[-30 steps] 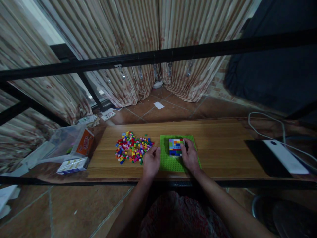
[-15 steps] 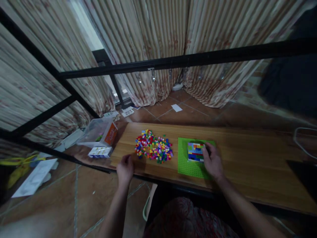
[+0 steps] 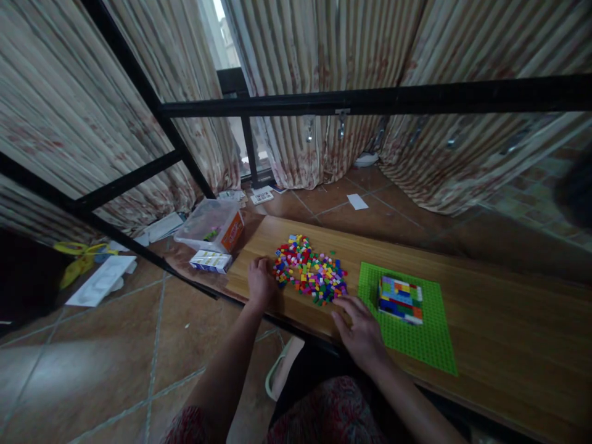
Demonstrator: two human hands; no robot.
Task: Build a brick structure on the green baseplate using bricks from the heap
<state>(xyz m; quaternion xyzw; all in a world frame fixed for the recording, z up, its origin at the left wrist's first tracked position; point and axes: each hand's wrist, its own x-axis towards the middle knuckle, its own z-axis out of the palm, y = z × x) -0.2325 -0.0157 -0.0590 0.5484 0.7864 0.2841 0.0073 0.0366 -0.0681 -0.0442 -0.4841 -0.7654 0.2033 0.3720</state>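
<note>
A loose pile of small coloured toy bricks (image 3: 314, 271) lies on the wooden bench top (image 3: 499, 320). At the pile's left edge is my left hand (image 3: 261, 283), its fingers curled in; whatever they hold, if anything, is hidden. My right hand (image 3: 361, 333) reaches to the pile's lower right edge, thumb and fingers apart, nothing visible in it. Right of that hand lies a green baseplate (image 3: 435, 345). On it stands a low block built of multicoloured bricks (image 3: 400, 301), with no hand touching it.
Beyond the bench's left end sit a clear plastic bin (image 3: 198, 225) with an orange label and a small white-and-blue box (image 3: 211, 261). A black metal rail (image 3: 351, 102) crosses before striped curtains (image 3: 296, 55). A white paper (image 3: 357, 201) lies on the tiled floor.
My right hand has left the brick block on the baseplate and moved left to the pile, opening. My left hand has come closer to the pile's left edge. The view has shifted left.
</note>
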